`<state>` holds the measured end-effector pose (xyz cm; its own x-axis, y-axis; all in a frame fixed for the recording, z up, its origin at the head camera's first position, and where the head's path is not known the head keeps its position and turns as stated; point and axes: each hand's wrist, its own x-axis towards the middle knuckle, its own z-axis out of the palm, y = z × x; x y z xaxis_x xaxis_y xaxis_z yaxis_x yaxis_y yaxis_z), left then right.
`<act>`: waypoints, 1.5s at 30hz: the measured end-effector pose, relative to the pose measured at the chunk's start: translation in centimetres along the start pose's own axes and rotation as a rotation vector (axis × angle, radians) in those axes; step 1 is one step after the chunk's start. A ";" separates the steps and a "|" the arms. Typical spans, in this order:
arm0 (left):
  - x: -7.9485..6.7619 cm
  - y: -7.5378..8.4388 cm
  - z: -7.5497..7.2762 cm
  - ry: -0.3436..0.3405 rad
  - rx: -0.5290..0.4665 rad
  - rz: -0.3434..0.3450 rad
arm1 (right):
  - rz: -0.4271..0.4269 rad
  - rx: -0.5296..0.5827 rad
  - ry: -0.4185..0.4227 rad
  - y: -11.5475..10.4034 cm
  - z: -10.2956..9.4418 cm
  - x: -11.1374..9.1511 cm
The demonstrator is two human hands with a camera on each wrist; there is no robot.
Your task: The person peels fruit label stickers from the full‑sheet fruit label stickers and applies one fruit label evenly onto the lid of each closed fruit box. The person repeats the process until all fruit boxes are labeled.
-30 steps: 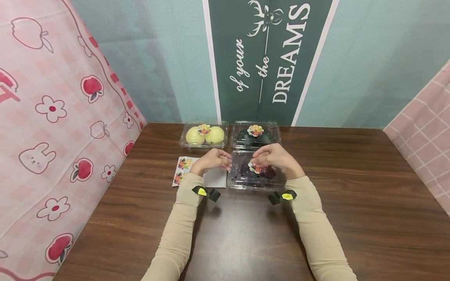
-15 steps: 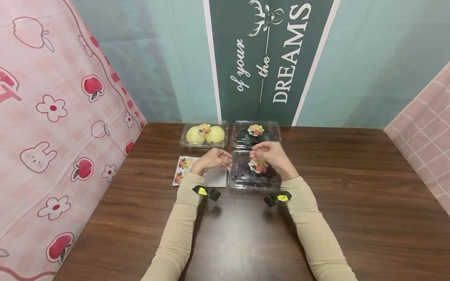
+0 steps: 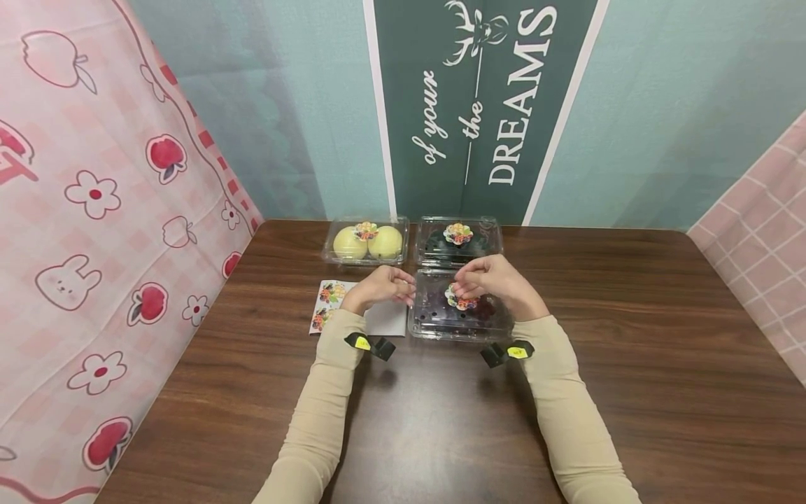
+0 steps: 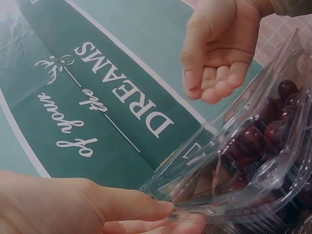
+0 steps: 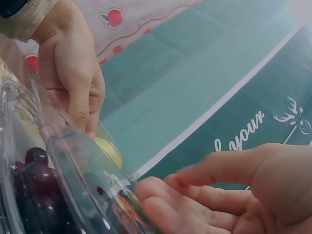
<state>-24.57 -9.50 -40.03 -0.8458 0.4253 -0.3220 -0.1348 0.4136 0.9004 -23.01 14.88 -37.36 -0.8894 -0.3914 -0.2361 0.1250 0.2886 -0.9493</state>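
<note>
A clear plastic clamshell box (image 3: pixel 434 325) of dark red grapes (image 4: pixel 253 139) rests on the table, lid down. My left hand (image 3: pixel 380 285) pinches the box's left edge, thumb above and fingers below in the left wrist view. On the lid lies a flower-shaped fruit sticker (image 3: pixel 462 304), partly covered by my right hand (image 3: pixel 494 280). The right hand's fingers are loosely bent, with fingertips right at the sticker and nothing held between them. A white sheet (image 3: pixel 387 322) of similar stickers lies partly under my left forearm.
Behind stand two more stickered clear boxes: one with two pale yellow round fruits (image 3: pixel 385 243) at the left, one with dark fruit (image 3: pixel 434 246) at the right. Brown wooden table (image 3: pixel 630 336) surrounds them. Fabric backdrops (image 3: pixel 302 126) hang at the back and sides.
My right hand shifted left and up off the sticker's lower part, then back right and down over it. The left hand and the boxes stayed put.
</note>
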 end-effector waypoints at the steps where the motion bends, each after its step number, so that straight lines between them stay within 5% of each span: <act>1: 0.0 -0.1 0.0 -0.001 -0.001 -0.001 | 0.012 -0.018 -0.019 0.1 0.0 0.0; 9: 0.1 -0.2 0.0 -0.001 0.009 0.003 | 0.052 -0.070 -0.110 0.2 0.3 0.0; 27: 0.0 -0.1 0.1 0.005 0.018 -0.003 | 0.001 0.058 0.046 0.4 1.9 1.0; 39: -0.1 0.0 0.1 0.000 0.019 0.002 | 0.046 -0.003 -0.124 -0.1 0.6 -0.1; 45: 0.0 -0.1 0.1 -0.001 0.021 0.006 | 0.076 -0.056 -0.122 0.0 0.6 0.0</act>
<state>-24.48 -9.48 -40.12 -0.8461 0.4285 -0.3171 -0.1191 0.4279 0.8960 -22.72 14.38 -37.43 -0.8179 -0.4691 -0.3332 0.1618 0.3682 -0.9156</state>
